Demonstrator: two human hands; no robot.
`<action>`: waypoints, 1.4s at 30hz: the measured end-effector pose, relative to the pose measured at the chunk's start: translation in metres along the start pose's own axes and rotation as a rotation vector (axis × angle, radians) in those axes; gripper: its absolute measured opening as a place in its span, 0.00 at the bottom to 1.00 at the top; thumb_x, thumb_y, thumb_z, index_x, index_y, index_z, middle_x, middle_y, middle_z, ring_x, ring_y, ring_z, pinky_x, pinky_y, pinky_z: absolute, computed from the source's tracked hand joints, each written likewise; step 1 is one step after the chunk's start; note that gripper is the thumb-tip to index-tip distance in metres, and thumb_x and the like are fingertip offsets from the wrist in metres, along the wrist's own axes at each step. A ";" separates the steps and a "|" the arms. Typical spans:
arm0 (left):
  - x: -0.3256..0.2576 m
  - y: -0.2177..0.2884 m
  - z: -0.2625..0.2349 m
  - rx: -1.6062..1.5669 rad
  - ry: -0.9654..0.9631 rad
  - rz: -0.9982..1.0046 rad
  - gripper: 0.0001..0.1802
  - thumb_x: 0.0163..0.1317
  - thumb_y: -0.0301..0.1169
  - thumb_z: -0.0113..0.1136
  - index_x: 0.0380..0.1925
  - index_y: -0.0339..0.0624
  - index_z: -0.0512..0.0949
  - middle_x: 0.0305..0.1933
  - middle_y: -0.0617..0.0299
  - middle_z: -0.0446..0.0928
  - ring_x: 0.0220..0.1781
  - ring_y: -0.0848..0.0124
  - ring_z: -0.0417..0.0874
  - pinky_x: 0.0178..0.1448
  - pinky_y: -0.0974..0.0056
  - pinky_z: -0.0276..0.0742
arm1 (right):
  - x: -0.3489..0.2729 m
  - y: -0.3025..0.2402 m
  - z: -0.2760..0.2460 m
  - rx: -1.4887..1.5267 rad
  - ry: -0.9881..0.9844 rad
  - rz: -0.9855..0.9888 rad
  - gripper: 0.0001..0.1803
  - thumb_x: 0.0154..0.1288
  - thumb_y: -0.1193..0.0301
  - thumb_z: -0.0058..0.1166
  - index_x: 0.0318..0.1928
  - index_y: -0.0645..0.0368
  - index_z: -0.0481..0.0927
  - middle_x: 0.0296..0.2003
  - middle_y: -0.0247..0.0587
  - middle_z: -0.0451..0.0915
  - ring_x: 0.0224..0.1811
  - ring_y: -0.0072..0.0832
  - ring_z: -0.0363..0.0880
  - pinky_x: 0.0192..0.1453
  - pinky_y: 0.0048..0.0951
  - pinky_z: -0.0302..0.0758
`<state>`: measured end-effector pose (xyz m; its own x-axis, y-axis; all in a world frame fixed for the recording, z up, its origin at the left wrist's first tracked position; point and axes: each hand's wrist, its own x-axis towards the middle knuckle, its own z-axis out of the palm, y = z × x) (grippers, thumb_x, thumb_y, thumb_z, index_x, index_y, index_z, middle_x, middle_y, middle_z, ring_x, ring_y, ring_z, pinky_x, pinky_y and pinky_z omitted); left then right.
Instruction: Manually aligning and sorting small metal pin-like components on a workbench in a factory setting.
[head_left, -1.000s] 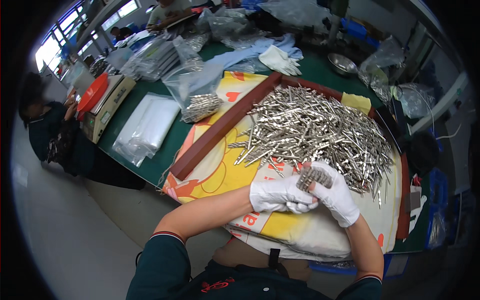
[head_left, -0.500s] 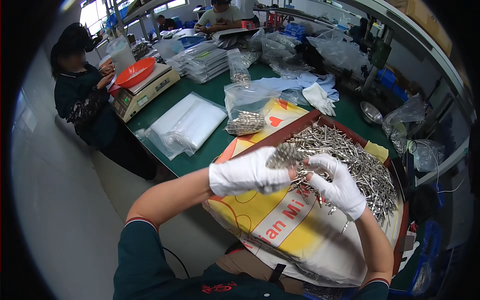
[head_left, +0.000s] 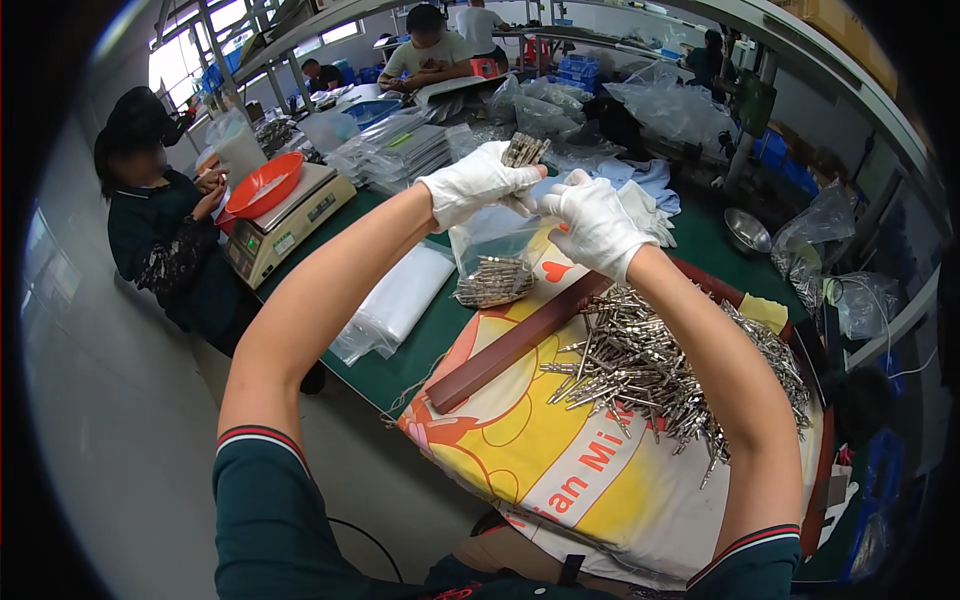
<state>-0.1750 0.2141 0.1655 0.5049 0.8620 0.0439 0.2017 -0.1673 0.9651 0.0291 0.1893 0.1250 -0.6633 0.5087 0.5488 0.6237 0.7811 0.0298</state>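
Left hand (head_left: 475, 190) closed around bundle of metal rods (head_left: 525, 151), near clear bag (head_left: 495, 280); right hand (head_left: 595, 222) just beside (fingers curled, cannot tell if gripping). Rod pile (head_left: 635, 355) on printed cloth (head_left: 500, 450), green table (head_left: 415, 355) beneath. Red bowl (head_left: 265, 186) on scale (head_left: 315, 205), left; worker (head_left: 432, 58) beyond.

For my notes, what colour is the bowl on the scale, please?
The bowl is orange-red, clearest in head view.

Glare from window (head_left: 170, 66), upper left; edges bent, corners black.
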 end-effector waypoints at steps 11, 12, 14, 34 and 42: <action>0.004 -0.020 -0.029 0.410 -0.321 -0.286 0.22 0.61 0.38 0.68 0.50 0.37 0.77 0.43 0.60 0.83 0.47 0.72 0.83 0.54 0.66 0.79 | 0.009 -0.002 -0.006 0.112 -0.168 0.037 0.06 0.64 0.71 0.52 0.40 0.54 0.79 0.35 0.49 0.83 0.39 0.49 0.82 0.42 0.44 0.78; 0.004 -0.020 -0.031 0.464 -0.344 -0.339 0.23 0.61 0.37 0.68 0.51 0.37 0.76 0.44 0.59 0.83 0.47 0.72 0.83 0.54 0.66 0.79 | 0.012 -0.004 -0.007 0.090 -0.162 0.012 0.05 0.64 0.71 0.52 0.39 0.54 0.79 0.34 0.50 0.83 0.39 0.49 0.83 0.42 0.44 0.78; 0.008 -0.026 -0.034 0.545 -0.460 -0.514 0.24 0.61 0.35 0.67 0.55 0.38 0.75 0.48 0.59 0.82 0.48 0.70 0.82 0.54 0.65 0.79 | 0.017 -0.004 -0.001 0.028 -0.138 -0.041 0.06 0.62 0.72 0.52 0.39 0.55 0.79 0.33 0.51 0.83 0.38 0.49 0.83 0.41 0.43 0.78; -0.057 0.032 -0.021 1.587 -0.174 0.228 0.24 0.42 0.19 0.65 0.44 0.46 0.87 0.70 0.46 0.66 0.68 0.48 0.70 0.64 0.50 0.72 | 0.033 -0.011 0.001 0.079 -0.219 0.006 0.06 0.63 0.76 0.54 0.41 0.57 0.78 0.33 0.52 0.82 0.38 0.51 0.82 0.41 0.43 0.77; -0.060 -0.015 -0.056 1.143 -0.250 -0.062 0.10 0.60 0.27 0.61 0.40 0.35 0.84 0.39 0.51 0.85 0.41 0.59 0.85 0.50 0.61 0.79 | 0.039 0.010 0.000 0.166 -0.454 0.143 0.08 0.59 0.76 0.56 0.39 0.57 0.83 0.36 0.48 0.85 0.40 0.46 0.84 0.44 0.38 0.79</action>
<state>-0.2555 0.1922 0.1629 0.5926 0.7874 -0.1698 0.8048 -0.5704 0.1640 0.0098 0.2167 0.1465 -0.7121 0.6921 0.1181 0.6716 0.7205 -0.1726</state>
